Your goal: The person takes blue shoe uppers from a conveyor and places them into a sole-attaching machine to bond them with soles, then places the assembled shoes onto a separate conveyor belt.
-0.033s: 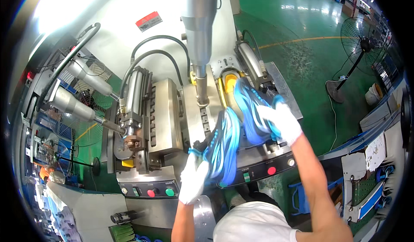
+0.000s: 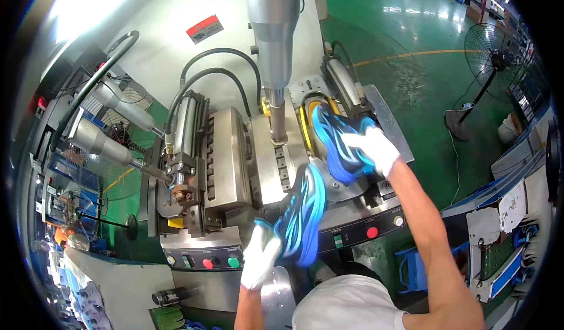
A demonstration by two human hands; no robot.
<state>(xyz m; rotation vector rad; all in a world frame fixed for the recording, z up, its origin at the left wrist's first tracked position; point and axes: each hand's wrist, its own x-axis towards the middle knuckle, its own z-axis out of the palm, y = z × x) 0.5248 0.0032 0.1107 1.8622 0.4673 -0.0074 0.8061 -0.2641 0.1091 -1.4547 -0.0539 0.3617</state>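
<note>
While a grey steel pressing machine fills the frame's centre, the white-gloved left hand grips a blue wavy-soled shoe at lower centre; the gloved right hand clasps a second blue shoe beside the yellow-rimmed mould, where fingers could get pinched under the vertical steel ram.

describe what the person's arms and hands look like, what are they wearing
Both hands wear plain white fabric gloves that end at the wrist: the left hand and the right hand. Above the gloves both forearms are bare, with no sleeves, watch or bands visible. A white short-sleeved shirt shows at the shoulders. No markings can be made out on the gloves.
</note>
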